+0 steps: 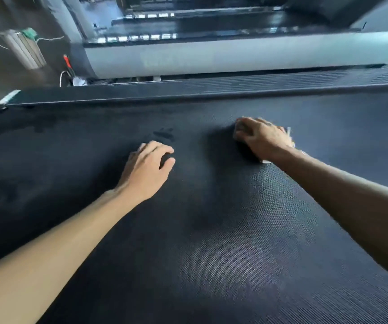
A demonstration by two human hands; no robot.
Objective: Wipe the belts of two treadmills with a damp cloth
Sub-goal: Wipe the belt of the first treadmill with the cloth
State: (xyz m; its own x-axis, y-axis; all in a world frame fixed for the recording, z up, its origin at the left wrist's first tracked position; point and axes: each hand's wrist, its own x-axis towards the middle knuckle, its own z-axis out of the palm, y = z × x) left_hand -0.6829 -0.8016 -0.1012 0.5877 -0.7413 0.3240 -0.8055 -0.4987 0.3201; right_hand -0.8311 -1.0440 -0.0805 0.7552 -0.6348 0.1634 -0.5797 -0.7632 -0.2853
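Observation:
A dark textured treadmill belt (211,242) fills most of the head view. My right hand (262,136) lies on the belt at centre right, fingers curled over a pale cloth (290,134); only the cloth's edges show around the hand. My left hand (147,169) rests on the belt at the centre with fingers loosely bent and fingertips touching the surface; it holds nothing. A darker wet patch (163,134) marks the belt just beyond the left hand.
The belt's far side rail (188,94) runs across the view. Beyond it stands a second treadmill with a grey side panel (235,57) and dark belt (200,26). At the left, floor with white cables (63,77), a red-handled thing (67,61) and a grey post (25,50).

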